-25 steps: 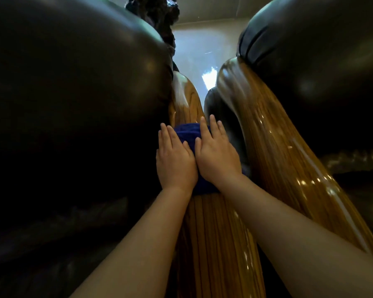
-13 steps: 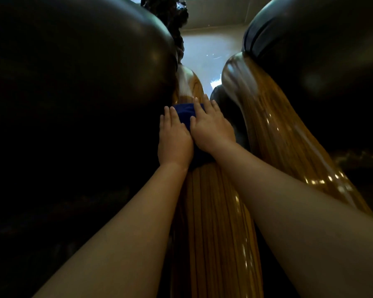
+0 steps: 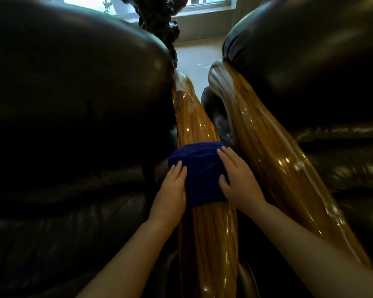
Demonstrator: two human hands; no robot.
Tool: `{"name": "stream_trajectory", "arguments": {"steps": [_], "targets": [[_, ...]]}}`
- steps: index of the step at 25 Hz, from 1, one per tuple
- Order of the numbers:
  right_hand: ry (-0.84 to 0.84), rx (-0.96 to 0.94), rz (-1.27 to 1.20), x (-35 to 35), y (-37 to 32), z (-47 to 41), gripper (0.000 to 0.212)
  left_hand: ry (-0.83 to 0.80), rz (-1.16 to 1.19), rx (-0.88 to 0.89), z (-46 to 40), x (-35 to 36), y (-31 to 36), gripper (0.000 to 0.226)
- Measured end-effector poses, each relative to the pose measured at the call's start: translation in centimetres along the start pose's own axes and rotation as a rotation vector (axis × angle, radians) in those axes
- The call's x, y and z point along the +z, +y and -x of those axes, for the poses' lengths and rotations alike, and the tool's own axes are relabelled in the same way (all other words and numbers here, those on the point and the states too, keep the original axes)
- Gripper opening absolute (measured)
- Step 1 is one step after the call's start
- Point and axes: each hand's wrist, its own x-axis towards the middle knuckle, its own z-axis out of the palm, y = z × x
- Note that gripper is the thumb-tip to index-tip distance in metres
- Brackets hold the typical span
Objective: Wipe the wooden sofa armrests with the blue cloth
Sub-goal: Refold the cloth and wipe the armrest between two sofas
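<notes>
A blue cloth (image 3: 199,171) lies draped across the glossy wooden armrest (image 3: 207,244) in the middle of the head view. My left hand (image 3: 171,192) presses flat on the cloth's left edge. My right hand (image 3: 238,179) presses on its right side, fingers spread over the cloth. A second wooden armrest (image 3: 267,151) runs alongside on the right, close to my right hand.
Dark leather sofa cushions (image 3: 73,104) bulge on the left, and another dark cushion (image 3: 310,61) on the right. A narrow gap separates the two armrests. A dark carved object (image 3: 157,20) and a window stand beyond, with pale floor (image 3: 194,54) between.
Both hands have slid the cloth back toward me along the middle armrest and moved apart, so more cloth shows between them. The camera has tilted up and shows the window.
</notes>
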Motion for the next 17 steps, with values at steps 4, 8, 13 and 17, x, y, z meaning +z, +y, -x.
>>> {"name": "stream_trajectory", "arguments": {"steps": [4,8,13,17], "targets": [[-0.084,-0.035,0.084,-2.1,0.3,-0.2,0.048,0.114,-0.071,-0.001,0.1,-0.9,1.1,0.052],[-0.005,-0.001,0.132,-1.9,-0.8,0.5,0.036,0.217,-0.095,-0.010,0.5,-0.5,2.3,0.032],[-0.146,-0.002,0.193,-3.7,-1.2,2.9,0.018,0.105,-0.064,-0.104,1.9,-1.7,3.4,0.024],[-0.167,0.096,0.128,-7.3,-3.0,2.5,0.018,0.035,0.032,-0.151,2.5,-5.3,5.1,0.023]]}}
